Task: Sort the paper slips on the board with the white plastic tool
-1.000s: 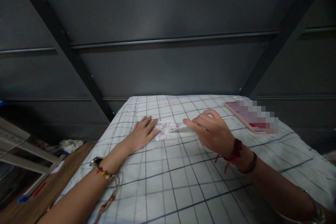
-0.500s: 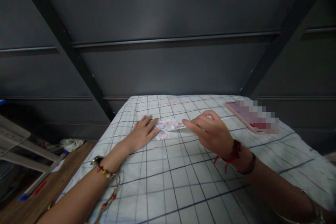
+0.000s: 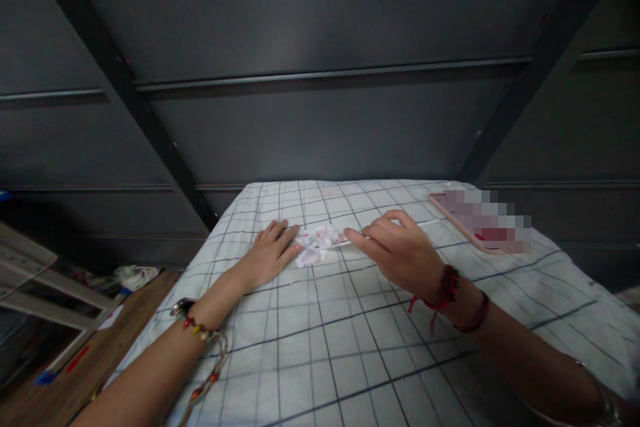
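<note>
On the checked cloth lies a cluster of small white paper pieces [image 3: 317,240] with pink and red marks, overlapping one another. My left hand [image 3: 270,250] rests flat on the cloth at their left side, fingers spread, with thumb and fingertips touching their edge. My right hand [image 3: 400,243] is closed in a pinch around a thin white stick [image 3: 429,222], whose end sticks out behind the knuckles towards the phone. The index finger of that hand points left over the right end of the papers. What kind of stick it is cannot be made out.
A phone in a pink case [image 3: 465,223], partly pixelated, lies to the right on the checked cloth [image 3: 320,347]. Dark panels [image 3: 320,127] rise behind the far edge. At the lower left, a pale frame [image 3: 50,293] stands on a wooden floor [image 3: 130,333].
My right hand has shifted very slightly left, and the thin white stick shows more clearly behind it. My left hand stays in place by the papers.
</note>
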`<state>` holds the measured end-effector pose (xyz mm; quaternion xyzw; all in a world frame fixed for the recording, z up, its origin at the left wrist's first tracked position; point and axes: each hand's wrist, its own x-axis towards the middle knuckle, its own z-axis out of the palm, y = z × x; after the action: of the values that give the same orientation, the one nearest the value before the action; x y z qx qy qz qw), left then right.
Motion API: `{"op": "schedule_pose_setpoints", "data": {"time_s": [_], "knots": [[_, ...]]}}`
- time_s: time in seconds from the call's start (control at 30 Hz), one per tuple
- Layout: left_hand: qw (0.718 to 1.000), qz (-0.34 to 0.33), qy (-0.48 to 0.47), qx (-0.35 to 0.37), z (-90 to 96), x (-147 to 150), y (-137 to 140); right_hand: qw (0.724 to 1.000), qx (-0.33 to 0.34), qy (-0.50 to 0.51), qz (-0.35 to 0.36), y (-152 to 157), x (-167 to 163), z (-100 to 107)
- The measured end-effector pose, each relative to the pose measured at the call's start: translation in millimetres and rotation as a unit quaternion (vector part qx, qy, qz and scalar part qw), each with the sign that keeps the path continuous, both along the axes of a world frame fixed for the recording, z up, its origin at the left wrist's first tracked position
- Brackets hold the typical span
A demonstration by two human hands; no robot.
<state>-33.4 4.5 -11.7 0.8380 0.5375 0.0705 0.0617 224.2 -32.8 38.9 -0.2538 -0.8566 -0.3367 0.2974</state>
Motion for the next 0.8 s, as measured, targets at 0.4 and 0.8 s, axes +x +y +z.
{"op": "schedule_pose_setpoints", "data": {"time_s": [0.4, 0.8], "knots": [[1.000, -0.005, -0.010, 0.008, -1.5, 0, 1, 1.000, -0.014, 0.005, -0.012, 1, 0, -3], [1.000, -0.012, -0.011, 0.013, -1.2, -1, 1, 0.999, -0.027, -0.017, -0.014, 4, 8, 2]]}}
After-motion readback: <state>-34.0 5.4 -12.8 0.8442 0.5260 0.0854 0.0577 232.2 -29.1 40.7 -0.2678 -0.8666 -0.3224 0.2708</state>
